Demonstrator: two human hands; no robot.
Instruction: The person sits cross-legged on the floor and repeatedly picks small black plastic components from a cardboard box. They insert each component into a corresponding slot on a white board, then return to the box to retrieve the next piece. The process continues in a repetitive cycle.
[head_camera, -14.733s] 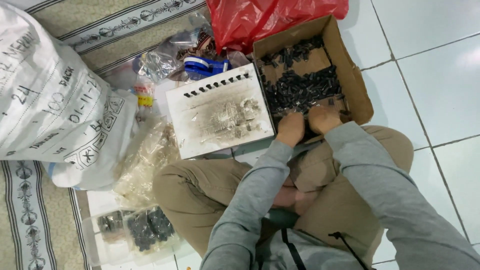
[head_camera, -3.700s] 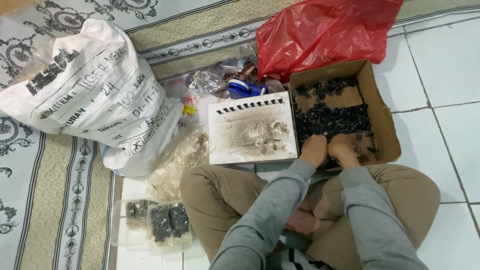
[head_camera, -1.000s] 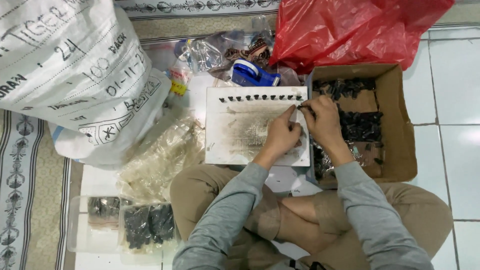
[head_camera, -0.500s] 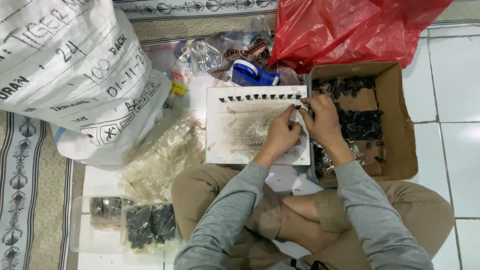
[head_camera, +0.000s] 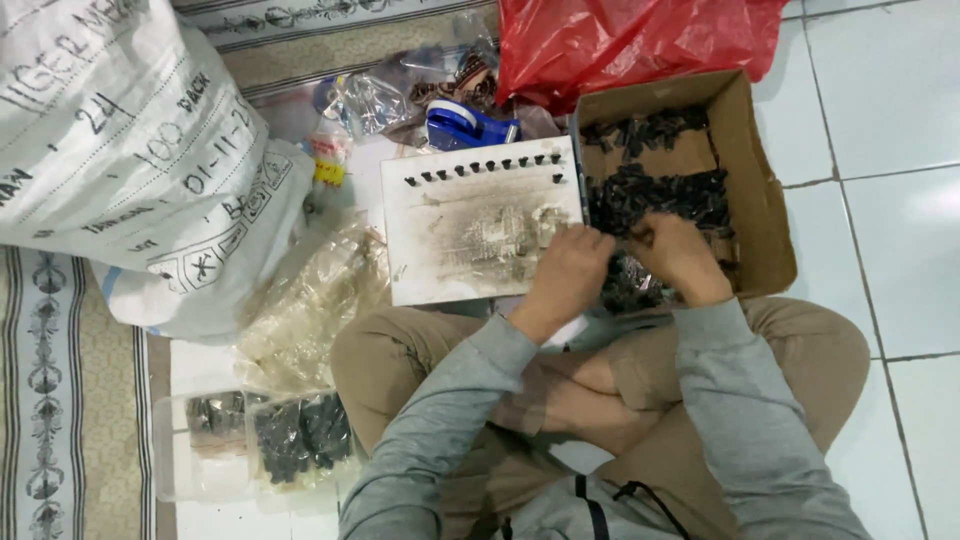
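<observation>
I sit cross-legged on the floor in grey sleeves. A white board (head_camera: 470, 235), smudged dark in the middle, lies in front of my knees with a row of small black pieces (head_camera: 480, 168) standing along its far edge. To its right is a brown cardboard box (head_camera: 762, 190) holding a heap of small black parts (head_camera: 650, 195). My left hand (head_camera: 565, 275) rests at the board's right edge, fingers curled at the box's near left corner. My right hand (head_camera: 678, 255) reaches into the box onto the black parts. What either hand holds is hidden.
A large white woven sack (head_camera: 130, 160) lies at the left. A red plastic bag (head_camera: 620, 40) sits behind the box. A blue tape dispenser (head_camera: 465, 125) and clear bags (head_camera: 310, 300) lie near the board. A clear tub (head_camera: 255, 440) with dark parts stands by my left knee.
Both hands have pulled back from the board's far right corner toward me and into the box. The row of black pieces on the board now stands uncovered.
</observation>
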